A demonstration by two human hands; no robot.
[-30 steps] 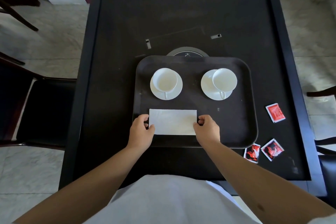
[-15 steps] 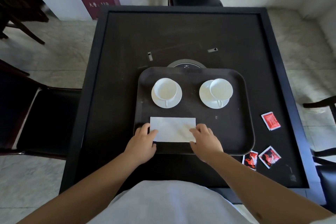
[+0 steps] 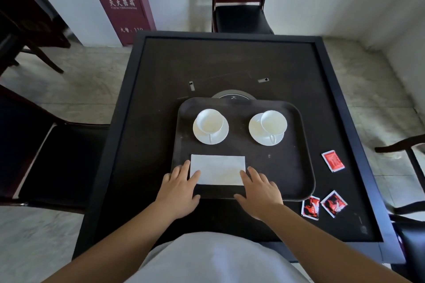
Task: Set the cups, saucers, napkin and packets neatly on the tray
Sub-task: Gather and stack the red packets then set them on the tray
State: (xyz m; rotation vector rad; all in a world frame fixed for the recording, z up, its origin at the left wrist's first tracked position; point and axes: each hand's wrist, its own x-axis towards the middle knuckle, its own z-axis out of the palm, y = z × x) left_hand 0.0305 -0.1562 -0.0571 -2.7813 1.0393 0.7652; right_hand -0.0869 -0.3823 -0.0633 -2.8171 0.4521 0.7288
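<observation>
Head view is showing me both hands, left hand (image 3: 178, 190) and right hand (image 3: 259, 193), lying flat-fingered on the napkin (image 3: 218, 169) at the tray (image 3: 299, 181) front, risking skewing it, packets (image 3: 332, 160) waiting right of the tray.

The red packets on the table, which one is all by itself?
The plain red packet, lying farthest from the person, beside the tray's right edge. The other two packets sit side by side nearer the person and show black-and-white markings.
</observation>
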